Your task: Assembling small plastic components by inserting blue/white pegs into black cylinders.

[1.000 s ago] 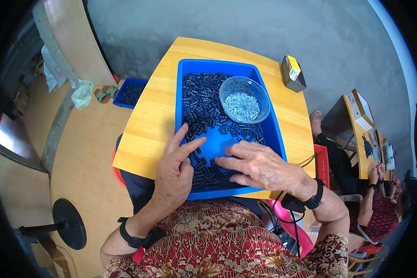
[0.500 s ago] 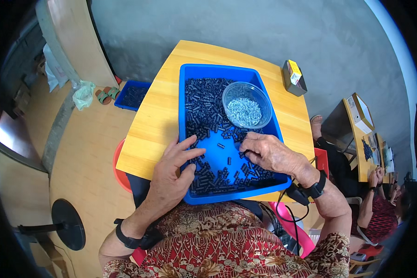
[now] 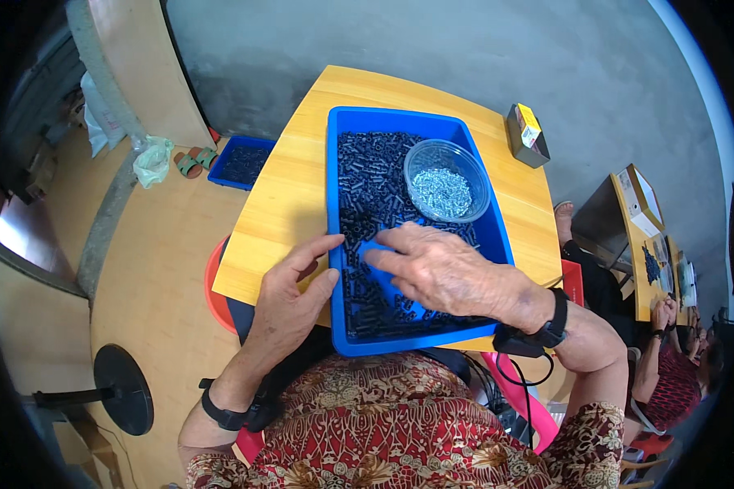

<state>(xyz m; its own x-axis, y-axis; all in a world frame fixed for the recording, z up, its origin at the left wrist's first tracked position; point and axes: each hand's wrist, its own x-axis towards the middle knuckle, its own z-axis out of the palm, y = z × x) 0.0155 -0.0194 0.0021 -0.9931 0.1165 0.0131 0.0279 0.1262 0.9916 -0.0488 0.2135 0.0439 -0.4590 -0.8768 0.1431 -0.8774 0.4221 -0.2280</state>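
Note:
A deep blue plastic tray [image 3: 338, 318] holds a mass of small black cylindrical pieces [image 3: 375, 163]. In its far right part sits a clear round tub [image 3: 410, 189] filled with small shiny metal pieces [image 3: 442, 194]. My left hand [image 3: 289, 293] is at the tray's left wall, thumb and fingers apart, with nothing visible in it. Across the middle of the tray reaches my right hand [image 3: 448, 269], its fingers stretched leftward just over the black pieces. Its fingertips are slightly blurred, and its palm and the pieces beneath are hidden.
The tray stands on a yellow wooden table [image 3: 285, 196]. A dark box [image 3: 528, 147] with a yellow carton lies at its far right corner. On the floor to the left are another blue tray [image 3: 240, 163] and green slippers [image 3: 196, 160]. A person [image 3: 669, 367] sits at another table on the right.
My right hand has swept left across the tray, its fingers stretching out from a pinch. My left hand has drawn back from the pieces to the left wall.

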